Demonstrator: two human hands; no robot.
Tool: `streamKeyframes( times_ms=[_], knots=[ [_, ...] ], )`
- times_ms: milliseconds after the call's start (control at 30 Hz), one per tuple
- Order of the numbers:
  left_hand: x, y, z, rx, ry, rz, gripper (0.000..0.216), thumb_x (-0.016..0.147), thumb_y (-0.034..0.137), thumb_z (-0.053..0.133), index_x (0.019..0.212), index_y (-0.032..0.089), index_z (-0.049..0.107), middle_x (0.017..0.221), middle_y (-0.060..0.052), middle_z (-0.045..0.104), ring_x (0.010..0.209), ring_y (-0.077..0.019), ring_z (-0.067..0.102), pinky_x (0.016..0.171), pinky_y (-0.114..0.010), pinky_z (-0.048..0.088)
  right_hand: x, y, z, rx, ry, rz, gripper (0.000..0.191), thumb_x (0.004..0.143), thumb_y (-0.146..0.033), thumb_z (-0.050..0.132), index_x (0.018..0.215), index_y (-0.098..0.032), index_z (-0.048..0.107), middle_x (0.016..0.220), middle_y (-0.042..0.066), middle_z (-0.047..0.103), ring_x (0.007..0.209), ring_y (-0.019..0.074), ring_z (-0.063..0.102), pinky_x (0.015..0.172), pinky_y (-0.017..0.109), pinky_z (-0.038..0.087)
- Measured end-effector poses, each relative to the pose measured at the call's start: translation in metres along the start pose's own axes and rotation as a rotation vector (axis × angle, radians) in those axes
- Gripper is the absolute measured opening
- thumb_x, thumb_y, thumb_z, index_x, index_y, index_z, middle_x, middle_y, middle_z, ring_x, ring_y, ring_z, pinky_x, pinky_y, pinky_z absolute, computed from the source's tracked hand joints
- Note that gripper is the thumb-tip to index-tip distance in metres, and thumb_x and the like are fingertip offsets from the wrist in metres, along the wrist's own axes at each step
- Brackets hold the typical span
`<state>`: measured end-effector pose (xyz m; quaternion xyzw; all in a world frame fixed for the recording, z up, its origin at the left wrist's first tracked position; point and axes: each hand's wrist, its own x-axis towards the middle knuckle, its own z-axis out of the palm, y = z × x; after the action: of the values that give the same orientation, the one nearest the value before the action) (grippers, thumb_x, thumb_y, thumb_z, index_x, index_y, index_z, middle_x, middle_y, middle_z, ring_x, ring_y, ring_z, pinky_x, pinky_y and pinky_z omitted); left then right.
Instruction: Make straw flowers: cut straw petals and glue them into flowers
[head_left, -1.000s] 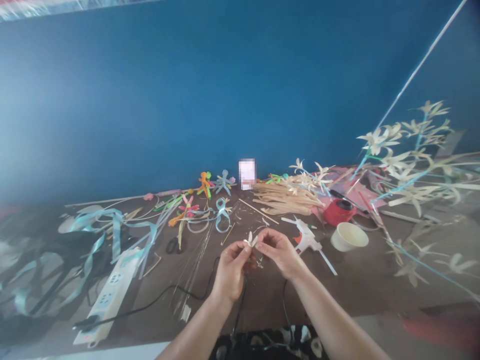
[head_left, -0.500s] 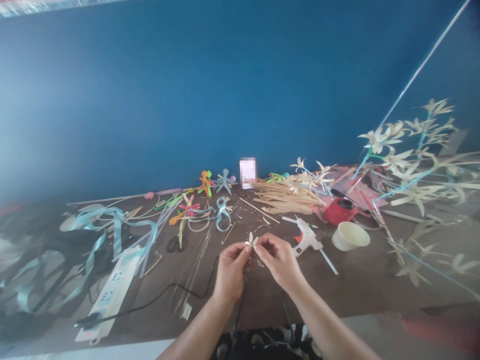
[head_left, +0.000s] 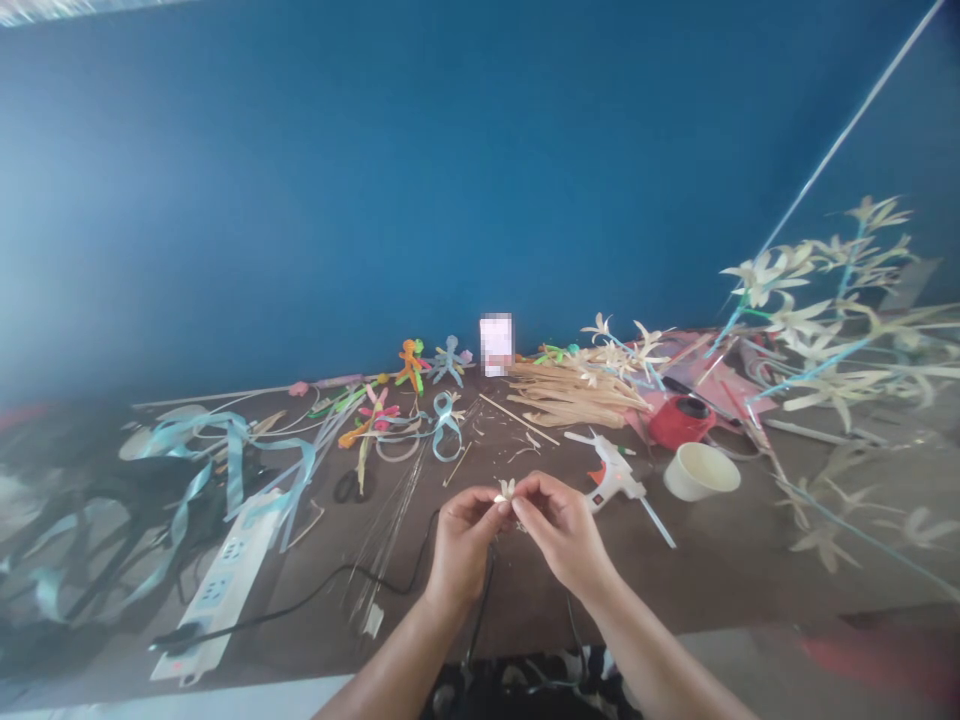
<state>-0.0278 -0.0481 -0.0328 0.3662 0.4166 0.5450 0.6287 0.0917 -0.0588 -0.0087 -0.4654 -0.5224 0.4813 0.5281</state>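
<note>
Above the near middle of the brown table, my two hands meet at a small cream-white flower [head_left: 505,490] with narrow petals. My left hand [head_left: 469,530] pinches it from the left with thumb and forefinger. From the right, the thumb and fingertips of my right hand [head_left: 556,520] close on its petals. The flower's base is hidden behind my fingers. Just right of my right hand lies a white glue gun [head_left: 616,472] with an orange trigger and a glue stick poking out of its back.
A white paper cup [head_left: 702,472] and a red round container [head_left: 679,422] stand to the right, near tall white flower stems [head_left: 814,330]. Dried husk strips [head_left: 574,395] lie behind. On the left are a power strip [head_left: 217,590], blue ribbon [head_left: 236,470], thin wires [head_left: 394,530] and scissors [head_left: 352,488].
The flower has turned and tilted between my fingertips, its petals now sitting lower. Both hands have shifted only slightly, drawing a little closer together.
</note>
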Motion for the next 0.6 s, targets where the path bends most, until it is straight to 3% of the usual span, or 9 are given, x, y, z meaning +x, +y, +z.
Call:
streamKeyframes(
  times_ms=[133, 267, 400, 600],
  knots=[
    [0.000, 0.000, 0.001, -0.006, 0.019, 0.011, 0.010, 0.062, 0.018, 0.065, 0.069, 0.015, 0.059, 0.064, 0.001, 0.059, 0.057, -0.0094, 0.052, 0.057, -0.021, 0.041, -0.002, 0.005, 0.002, 0.006, -0.005, -0.002, 0.008, 0.074, -0.024, 0.052, 0.071, -0.017, 0.054, 0.064, 0.001, 0.054, 0.056, 0.0118, 0.050, 0.053, 0.022, 0.041],
    [-0.001, -0.003, 0.006, 0.030, 0.098, 0.037, 0.011, 0.062, 0.021, 0.064, 0.069, 0.014, 0.059, 0.063, 0.000, 0.060, 0.058, -0.0108, 0.053, 0.059, -0.022, 0.042, -0.005, 0.014, 0.007, -0.028, 0.081, -0.032, 0.009, 0.074, -0.026, 0.052, 0.072, -0.018, 0.054, 0.065, 0.001, 0.054, 0.056, 0.0124, 0.050, 0.053, 0.023, 0.040],
    [-0.003, -0.002, 0.009, 0.061, 0.114, 0.052, 0.011, 0.064, 0.023, 0.062, 0.071, 0.014, 0.060, 0.066, -0.001, 0.061, 0.062, -0.0124, 0.054, 0.062, -0.024, 0.043, -0.008, 0.016, 0.011, -0.163, 0.168, -0.146, 0.008, 0.076, -0.024, 0.050, 0.072, -0.019, 0.054, 0.067, 0.002, 0.052, 0.059, 0.0128, 0.048, 0.056, 0.025, 0.040],
    [-0.005, -0.001, 0.007, 0.160, 0.114, 0.075, 0.012, 0.064, 0.023, 0.062, 0.072, 0.014, 0.062, 0.069, -0.003, 0.062, 0.063, -0.0138, 0.055, 0.062, -0.024, 0.043, -0.009, 0.014, 0.013, -0.247, 0.172, -0.268, 0.008, 0.076, -0.020, 0.048, 0.075, -0.021, 0.056, 0.070, 0.003, 0.054, 0.065, 0.0152, 0.050, 0.061, 0.027, 0.041]
  ],
)
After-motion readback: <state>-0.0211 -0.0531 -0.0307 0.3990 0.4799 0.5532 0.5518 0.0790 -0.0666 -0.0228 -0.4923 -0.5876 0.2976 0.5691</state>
